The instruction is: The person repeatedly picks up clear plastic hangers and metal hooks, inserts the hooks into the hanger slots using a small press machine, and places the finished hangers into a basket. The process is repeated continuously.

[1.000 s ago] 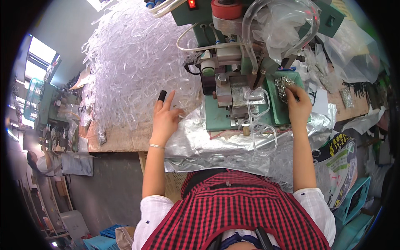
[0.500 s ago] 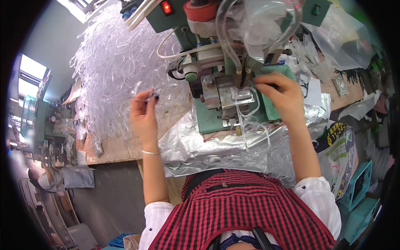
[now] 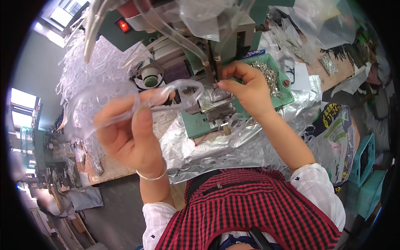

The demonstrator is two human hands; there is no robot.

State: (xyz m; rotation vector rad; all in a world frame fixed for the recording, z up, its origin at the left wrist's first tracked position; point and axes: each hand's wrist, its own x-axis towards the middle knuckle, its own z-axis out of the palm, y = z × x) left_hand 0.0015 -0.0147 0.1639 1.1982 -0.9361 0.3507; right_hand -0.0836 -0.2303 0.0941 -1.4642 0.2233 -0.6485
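So we've got our left hand (image 3: 129, 133) raised up close to the camera, fingers (image 3: 143, 121) clamped on a clear plastic loop (image 3: 183, 89). The loop arcs from that hand over to the right and meets the metal clamp block (image 3: 214, 104) on the green machine (image 3: 200, 125). It's a bit blurry on the hand side, so how much more plastic we're holding there, we can't tell.

Our right hand (image 3: 248, 89) is at the machine, fingers (image 3: 227, 85) pinched together right by the vertical rod (image 3: 216, 66) above the block. Whether there's something tiny between them, we can't tell.

Just behind that hand sits a green tray (image 3: 283, 93) full of small metal bits (image 3: 268, 75). A red light (image 3: 123, 26) glows up on the machine's housing. A big heap of clear strips (image 3: 87, 71) sits on the table (image 3: 108, 171) to the left, and crinkled silver sheet (image 3: 208, 154) covers the table edge in front of the machine. More clear loops (image 3: 239, 127) hang off the machine's front, just under our right wrist.
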